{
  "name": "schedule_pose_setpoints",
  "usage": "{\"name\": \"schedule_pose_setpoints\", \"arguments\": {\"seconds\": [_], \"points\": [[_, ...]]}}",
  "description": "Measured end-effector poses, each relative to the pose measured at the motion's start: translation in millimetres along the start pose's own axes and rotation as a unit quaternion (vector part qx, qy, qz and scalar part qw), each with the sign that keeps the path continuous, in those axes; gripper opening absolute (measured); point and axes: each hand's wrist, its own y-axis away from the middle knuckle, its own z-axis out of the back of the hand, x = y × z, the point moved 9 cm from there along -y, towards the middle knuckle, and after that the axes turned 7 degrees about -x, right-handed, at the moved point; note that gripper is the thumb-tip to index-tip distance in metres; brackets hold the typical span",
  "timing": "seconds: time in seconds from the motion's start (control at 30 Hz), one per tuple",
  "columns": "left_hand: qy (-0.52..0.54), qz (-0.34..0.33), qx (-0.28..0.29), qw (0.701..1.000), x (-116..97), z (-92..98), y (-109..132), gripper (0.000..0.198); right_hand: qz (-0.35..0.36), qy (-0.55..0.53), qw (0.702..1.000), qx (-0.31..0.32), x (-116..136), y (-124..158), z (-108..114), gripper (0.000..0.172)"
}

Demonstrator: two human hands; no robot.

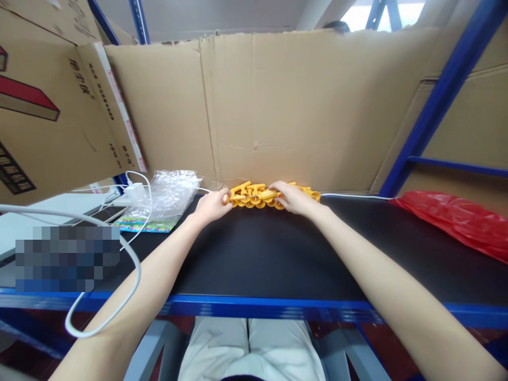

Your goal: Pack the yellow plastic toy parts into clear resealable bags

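A row of yellow plastic pieces (256,197) lies at the back of the black tabletop, against the cardboard. They have round, cup-like ends facing me and T-shaped stems behind; their exact kind is unclear. At the left end of the row, my left hand (213,205) has its fingers curled on a yellow piece. My right hand (292,198) reaches over the row's right half, thumb and fingers closed about another yellow piece. More of them show beyond its knuckles. Both palms are turned down, and parts of the pieces under the fingers are hidden.
A tall cardboard sheet (317,111) walls off the back. Left are a clear plastic bag (169,193), a white cable (137,264) looping over my left forearm, and a blurred-out patch. A red plastic bag (452,219) lies right, near a blue metal post (440,100).
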Motion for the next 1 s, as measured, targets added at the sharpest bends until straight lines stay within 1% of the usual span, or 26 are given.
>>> {"name": "schedule_pose_setpoints", "arguments": {"seconds": [0.17,0.3,0.4,0.57,0.7,0.83,0.93,1.0], "points": [[0.007,-0.012,-0.004,1.000,-2.5,-0.1,-0.3,0.030,-0.016,-0.023,1.000,-0.002,3.7,-1.4,-0.8,0.033],[0.027,-0.039,-0.010,0.999,-9.7,0.4,0.1,0.030,-0.013,-0.034,0.999,0.008,16.5,-1.5,-6.3,0.035],[0.037,-0.042,-0.012,0.998,-12.6,0.2,0.5,0.030,-0.013,-0.036,0.999,0.014,24.9,-1.1,-8.4,0.036],[0.048,-0.048,-0.024,0.997,-15.5,2.5,0.2,0.030,-0.051,-0.087,0.995,0.021,25.7,-1.5,-6.6,0.034],[0.050,-0.070,-0.032,0.996,-18.9,5.2,0.6,0.030,-0.101,-0.170,0.980,0.030,17.7,-1.1,-8.8,0.032],[0.042,-0.080,-0.045,0.995,-20.8,8.3,1.8,0.029,-0.139,-0.255,0.957,0.001,8.7,-1.2,-7.4,0.027],[0.029,-0.092,-0.057,0.994,-23.8,10.2,3.0,0.028,-0.190,-0.296,0.936,0.014,2.0,0.8,-14.7,0.022],[0.024,-0.093,-0.066,0.993,-24.6,11.3,3.5,0.027,-0.224,-0.315,0.922,0.025,-1.6,2.6,-21.5,0.027]]}}
